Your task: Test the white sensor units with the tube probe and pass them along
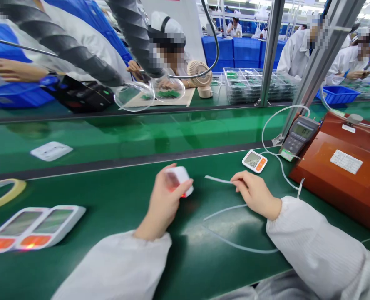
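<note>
My left hand (161,198) is closed around a small white blood pressure monitor (182,175), held above the green bench with a red glow at its lower edge. Its screen is turned out of sight. To the right, my right hand (255,193) pinches a thin, whitish air tube (217,179) near its end. The tube's free end points toward the monitor, with a gap between them. A loop of tubing (234,246) lies on the bench below. Just beyond my right hand rests another monitor (254,161) with a lit screen and orange buttons.
A digital pressure meter (300,132) leans by a reddish-brown box (325,152) at right, with tubing attached. Two monitors (54,223) and a tape roll (20,191) lie at left. A white flat piece (51,151) sits beyond the dark rail. Co-workers sit across.
</note>
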The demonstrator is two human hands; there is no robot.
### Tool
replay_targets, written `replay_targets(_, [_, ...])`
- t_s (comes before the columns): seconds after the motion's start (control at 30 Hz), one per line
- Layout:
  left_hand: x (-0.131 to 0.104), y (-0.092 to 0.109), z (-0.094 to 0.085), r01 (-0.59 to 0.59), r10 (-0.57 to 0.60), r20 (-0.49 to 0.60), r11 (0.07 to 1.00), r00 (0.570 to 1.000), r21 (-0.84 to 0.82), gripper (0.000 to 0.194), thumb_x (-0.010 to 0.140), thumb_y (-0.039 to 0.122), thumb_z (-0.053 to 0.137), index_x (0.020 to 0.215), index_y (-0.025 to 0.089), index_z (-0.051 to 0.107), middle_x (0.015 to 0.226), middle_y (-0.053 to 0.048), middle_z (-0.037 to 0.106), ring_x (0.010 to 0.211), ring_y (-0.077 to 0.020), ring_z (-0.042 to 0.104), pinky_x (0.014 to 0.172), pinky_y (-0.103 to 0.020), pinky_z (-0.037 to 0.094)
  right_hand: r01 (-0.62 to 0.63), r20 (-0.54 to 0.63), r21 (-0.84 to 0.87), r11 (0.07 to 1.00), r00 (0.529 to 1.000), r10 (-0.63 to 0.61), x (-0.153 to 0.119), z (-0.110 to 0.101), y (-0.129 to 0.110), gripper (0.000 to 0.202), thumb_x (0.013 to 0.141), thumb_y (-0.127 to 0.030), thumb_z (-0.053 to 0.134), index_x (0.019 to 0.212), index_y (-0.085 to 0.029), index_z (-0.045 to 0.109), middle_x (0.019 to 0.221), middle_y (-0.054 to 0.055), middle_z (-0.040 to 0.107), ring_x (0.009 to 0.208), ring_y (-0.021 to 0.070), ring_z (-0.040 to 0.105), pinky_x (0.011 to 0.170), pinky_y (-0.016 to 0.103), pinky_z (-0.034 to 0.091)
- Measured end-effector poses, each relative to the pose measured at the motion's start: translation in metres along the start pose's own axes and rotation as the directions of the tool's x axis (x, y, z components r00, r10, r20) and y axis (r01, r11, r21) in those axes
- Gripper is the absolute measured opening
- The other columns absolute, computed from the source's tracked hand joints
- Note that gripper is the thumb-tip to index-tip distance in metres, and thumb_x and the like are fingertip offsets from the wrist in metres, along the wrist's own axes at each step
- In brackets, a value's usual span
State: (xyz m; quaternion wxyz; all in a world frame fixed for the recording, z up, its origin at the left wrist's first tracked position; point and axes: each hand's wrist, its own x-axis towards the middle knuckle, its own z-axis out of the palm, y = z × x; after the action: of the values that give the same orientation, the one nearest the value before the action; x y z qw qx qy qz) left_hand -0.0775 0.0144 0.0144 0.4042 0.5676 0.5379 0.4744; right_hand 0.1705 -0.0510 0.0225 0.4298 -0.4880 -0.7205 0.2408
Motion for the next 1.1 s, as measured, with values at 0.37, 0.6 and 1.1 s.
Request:
replay_targets(0.37, [-0.023, 0.026, 0.065, 0.475, -0.215, 0.468, 0.682, 0.857, -0.556, 0.081, 0.067, 0.027, 0.089, 0.136, 0.027, 0.046, 0.11, -0.002, 0.064, 0.076, -0.0121, 0.063, 0.061, -0.021, 0.056, 0.113, -0.073, -0.277, 0.954, 0.988, -0.138, 0.002, -0.003, 0.009, 0.026, 0.103, -0.026, 0.047, 0.109, -0.02, 0.072, 0.095, 0.007, 0.074, 0.084, 0.02, 0.068, 0.08, 0.034, 0.054])
replay_targets(0.6, [-0.026, 0.026, 0.066, 0.47, -0.191, 0.476, 0.666, 0.859, -0.579, 0.095, 0.066, 0.015, 0.086, 0.145, 0.033, 0.037, 0.135, -0.006, 0.056, 0.096, -0.0173, 0.064, 0.075, -0.026, 0.059, 0.073, -0.157, -0.159, 0.985, 0.983, -0.098, 0.002, -0.005, 0.01, 0.047, 0.101, -0.014, 0.04, 0.146, -0.025, 0.049, 0.105, 0.004, 0.074, 0.075, 0.0137, 0.069, 0.079, 0.03, 0.058])
replay_targets(1.1, [-0.024, 0.013, 0.06, 0.47, -0.143, 0.626, 0.789, 0.767, -0.395, 0.113, 0.054, 0.031, 0.095, 0.15, 0.026, 0.036, 0.124, -0.007, 0.06, 0.093, -0.0176, 0.059, 0.086, -0.028, 0.045, 0.209, -0.081, -0.043, 0.977, 0.974, -0.212, 0.0, -0.001, -0.002, 0.018, 0.099, -0.018, 0.053, 0.106, -0.022, 0.069, 0.096, 0.005, 0.065, 0.086, 0.0147, 0.065, 0.076, 0.027, 0.056])
